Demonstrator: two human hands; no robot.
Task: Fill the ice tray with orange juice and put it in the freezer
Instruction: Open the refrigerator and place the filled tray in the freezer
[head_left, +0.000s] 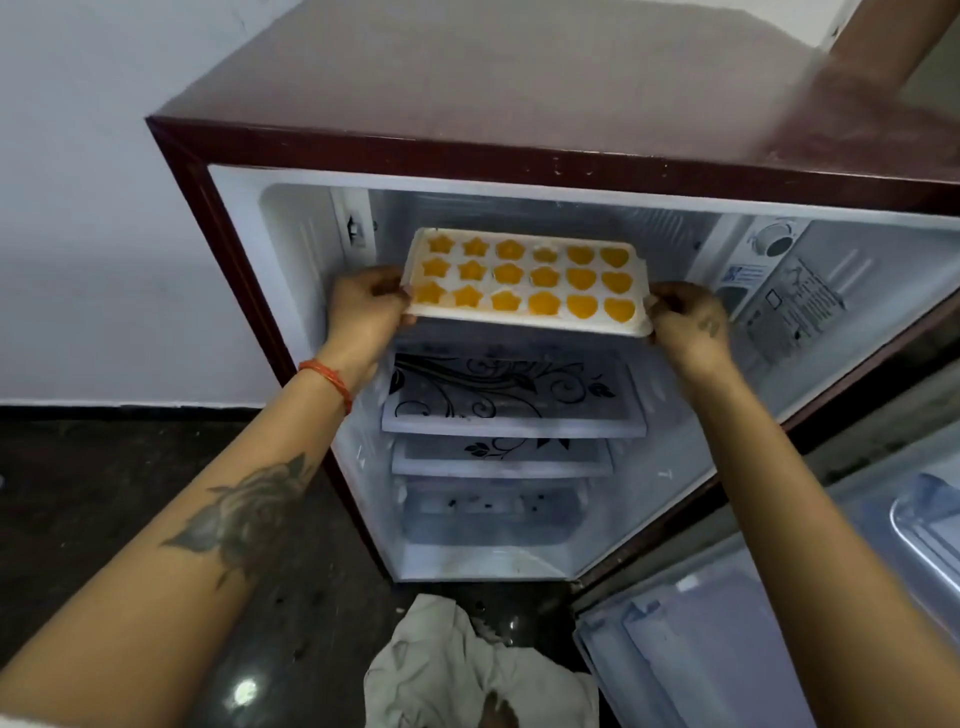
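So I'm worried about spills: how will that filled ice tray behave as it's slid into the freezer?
The ice tray looks stiff, since it spans flat between the left hand and right hand without sagging. Its cells brim with orange juice, so any tilt or jolt would likely slosh some out. Probably heavier than it looks.

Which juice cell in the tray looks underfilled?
In the white plastic ice tray, the back-row cell fourth from the left: its orange patch is smaller and sits lower than those in the other cells, which look full.
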